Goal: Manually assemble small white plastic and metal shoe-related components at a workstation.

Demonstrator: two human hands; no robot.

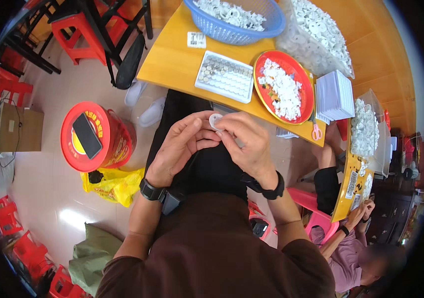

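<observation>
In front of my lap, both hands meet around a small white round plastic piece [215, 119] with a detail at its middle. My left hand [184, 141] is closed, its curled fingers and thumb against the piece's left side. From the right, the thumb and fingers of my right hand [245, 140] pinch its edge. Just beyond them on the yellow table [164, 67] lies a white ridged tray [244, 92] partly filled with small silvery round discs. Beside it, a red round tray [307, 99] with a gold rim carries a heap of small white parts.
A blue basket [209, 30] and a clear bag [303, 52] hold many white parts. Stacked white trays [335, 97] and pink scissors [316, 131] sit at right. A red bucket [125, 141] with a phone [87, 136] stands left. Another person's hands [362, 211] work at right.
</observation>
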